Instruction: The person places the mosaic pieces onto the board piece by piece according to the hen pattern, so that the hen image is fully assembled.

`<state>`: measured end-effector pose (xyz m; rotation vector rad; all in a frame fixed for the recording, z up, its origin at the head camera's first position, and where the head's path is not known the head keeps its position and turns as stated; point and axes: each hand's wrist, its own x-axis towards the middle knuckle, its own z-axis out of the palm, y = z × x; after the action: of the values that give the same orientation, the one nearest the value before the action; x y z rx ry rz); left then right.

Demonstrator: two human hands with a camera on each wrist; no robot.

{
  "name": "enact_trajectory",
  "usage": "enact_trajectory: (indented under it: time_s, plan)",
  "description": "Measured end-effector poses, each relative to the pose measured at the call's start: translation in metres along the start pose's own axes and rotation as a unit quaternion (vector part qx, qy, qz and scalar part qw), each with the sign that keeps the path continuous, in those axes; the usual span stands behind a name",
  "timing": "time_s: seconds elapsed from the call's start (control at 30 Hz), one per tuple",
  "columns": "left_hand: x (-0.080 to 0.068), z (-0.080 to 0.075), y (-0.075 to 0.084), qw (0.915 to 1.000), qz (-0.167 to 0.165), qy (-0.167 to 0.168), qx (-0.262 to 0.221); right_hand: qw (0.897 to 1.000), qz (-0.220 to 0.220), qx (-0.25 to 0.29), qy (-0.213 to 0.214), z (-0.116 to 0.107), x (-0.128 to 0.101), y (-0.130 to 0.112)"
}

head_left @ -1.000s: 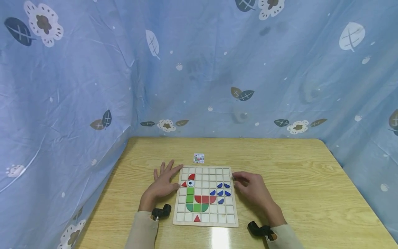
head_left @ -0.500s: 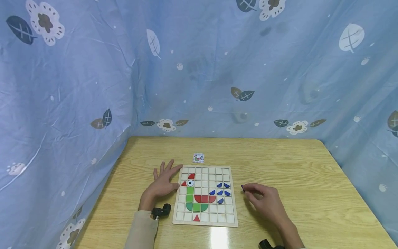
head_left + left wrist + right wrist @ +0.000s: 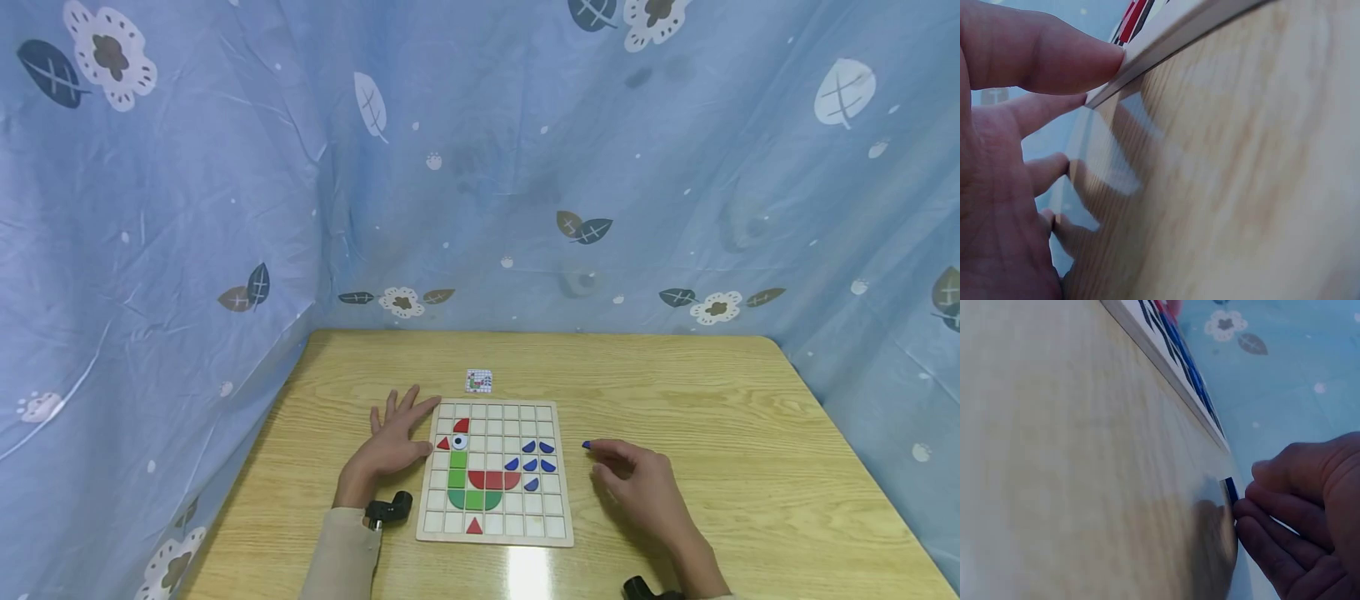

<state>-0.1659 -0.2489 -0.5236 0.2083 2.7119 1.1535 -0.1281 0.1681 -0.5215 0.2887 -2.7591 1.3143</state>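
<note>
A square wooden grid board point(image 3: 551, 527) lies on the table in the head view. Blue segment-shaped pieces point(image 3: 531, 465) sit in its right half; red tiles point(image 3: 494, 480), green squares point(image 3: 458, 459) and a round eye piece point(image 3: 459, 442) are further left. My left hand point(image 3: 390, 450) is spread at the board's left side, thumb and index finger against its edge. Right of the board, my right hand point(image 3: 651, 487) holds a small blue puzzle piece point(image 3: 1230, 490) at its fingertips, just above or on the table. The fingers partly hide that piece, so its full shape cannot be told.
A small pattern card point(image 3: 479, 381) lies behind the board, printed with a similar figure. Wood-grain table point(image 3: 712, 417) extends on both sides. Blue patterned curtains point(image 3: 510, 167) stand behind the table and along its sides. A camera point(image 3: 390, 508) is strapped to the left wrist.
My right hand has moved right, away from the board's edge, with the blue puzzle piece. Over the last half second the piece has turned at the fingertips. The left hand stays put.
</note>
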Motion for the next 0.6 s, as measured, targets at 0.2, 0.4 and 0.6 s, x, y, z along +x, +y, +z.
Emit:
enact_trajectory:
  time_s: [0.2,0.4,0.6]
  plan:
    - [0.001,0.0,-0.001,1.0,-0.003,0.003,0.007,1.0,-0.004,-0.011,0.009,0.002,0.017,0.004]
    - [0.001,0.001,-0.003,1.0,-0.006,-0.001,0.006,1.0,0.003,-0.017,0.008,0.01,0.035,0.006]
    - [0.001,0.001,-0.002,1.0,-0.001,0.001,0.005,1.0,-0.016,-0.005,-0.001,0.018,0.047,0.006]
